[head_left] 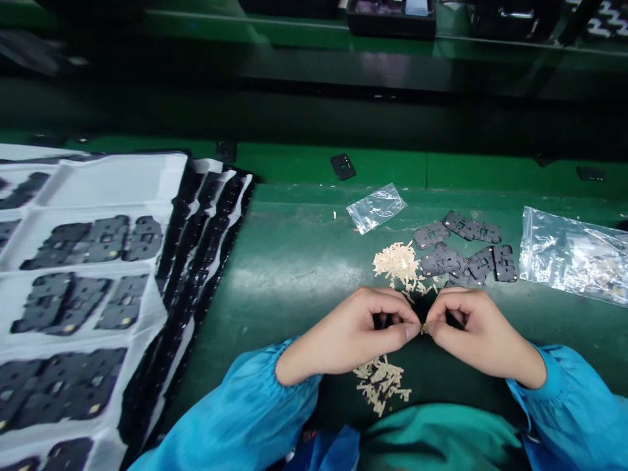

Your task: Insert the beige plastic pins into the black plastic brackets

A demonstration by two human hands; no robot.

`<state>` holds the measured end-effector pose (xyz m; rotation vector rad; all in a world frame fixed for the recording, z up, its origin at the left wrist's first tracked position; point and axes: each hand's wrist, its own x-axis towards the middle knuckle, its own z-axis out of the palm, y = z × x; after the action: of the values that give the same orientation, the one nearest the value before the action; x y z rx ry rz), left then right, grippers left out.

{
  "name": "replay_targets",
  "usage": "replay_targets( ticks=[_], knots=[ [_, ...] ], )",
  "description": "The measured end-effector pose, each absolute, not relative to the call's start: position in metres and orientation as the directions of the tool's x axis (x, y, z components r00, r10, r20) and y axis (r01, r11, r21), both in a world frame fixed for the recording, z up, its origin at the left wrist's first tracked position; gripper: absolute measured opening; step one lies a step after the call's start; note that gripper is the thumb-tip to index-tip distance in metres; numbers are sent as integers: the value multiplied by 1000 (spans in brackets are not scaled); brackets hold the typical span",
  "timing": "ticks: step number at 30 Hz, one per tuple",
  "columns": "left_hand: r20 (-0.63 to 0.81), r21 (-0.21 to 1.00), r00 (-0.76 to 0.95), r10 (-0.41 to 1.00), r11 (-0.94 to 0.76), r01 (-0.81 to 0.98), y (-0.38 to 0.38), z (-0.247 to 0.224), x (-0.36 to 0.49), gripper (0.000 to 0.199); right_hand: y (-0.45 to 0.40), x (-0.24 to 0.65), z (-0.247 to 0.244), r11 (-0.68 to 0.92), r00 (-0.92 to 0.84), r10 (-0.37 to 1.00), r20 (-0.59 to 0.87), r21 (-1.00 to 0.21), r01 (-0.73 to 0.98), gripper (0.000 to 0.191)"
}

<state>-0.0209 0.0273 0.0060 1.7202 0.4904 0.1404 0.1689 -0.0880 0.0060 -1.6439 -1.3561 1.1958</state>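
At four o'clock in the head view, your left hand point(360, 327) and right hand point(473, 333) faced each other, thumb and forefinger of each pinched closed on a small yellowish piece point(424, 328) between their tips. From there, a heap of cream strips point(396, 261) lay at eleven o'clock, black plates point(441, 260) at one, a clear bag point(554, 252) at two, a looser scatter of strips point(381, 381) at seven, and stacked white-lined trays point(120, 183) at nine.

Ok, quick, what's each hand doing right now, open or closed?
Left hand: closed, thumb and fingers pinched at a tiny piece.
Right hand: closed, pinched there too; which hand grips the piece can't be told.
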Motion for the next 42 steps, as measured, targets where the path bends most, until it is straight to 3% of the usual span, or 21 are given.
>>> replay_targets(
  ticks=[5, 8, 11, 14, 20, 26, 35, 42],
  knots=[
    [-212, 954, 907, 364, -122, 272, 26, 1, -21, 13, -89, 168, 5, -201, -16, 974, -224, -901, 385, 14],
    [-195, 950, 887, 419, -145, 277, 26, -1, -21, 13, -91, 168, 5, -180, 92, 984, -155, -867, 464, 10],
    [-108, 930, 832, 544, -241, 279, 24, -2, -20, 14, -93, 166, 3, -130, 207, 978, -11, -808, 575, 7],
    [23, 892, 802, 597, -375, 253, 20, -3, -20, 14, -95, 161, 2, -68, 171, 984, 48, -789, 611, 12],
    [162, 797, 837, 522, -569, 201, 13, -7, -20, 13, -95, 155, -1, -76, 117, 993, -4, -783, 617, 17],
    [208, 743, 861, 465, -648, 170, 12, -3, -19, 14, -92, 158, 0, -122, 102, 992, -80, -843, 523, 18],
    [178, 801, 875, 450, -583, 137, 13, 1, -20, 15, -89, 164, 0, -199, 54, 980, -192, -927, 317, 20],
    [53, 885, 898, 437, -437, 161, 14, 5, -21, 13, -87, 166, 4, -170, -13, 983, -184, -933, 316, 18]
  ],
)
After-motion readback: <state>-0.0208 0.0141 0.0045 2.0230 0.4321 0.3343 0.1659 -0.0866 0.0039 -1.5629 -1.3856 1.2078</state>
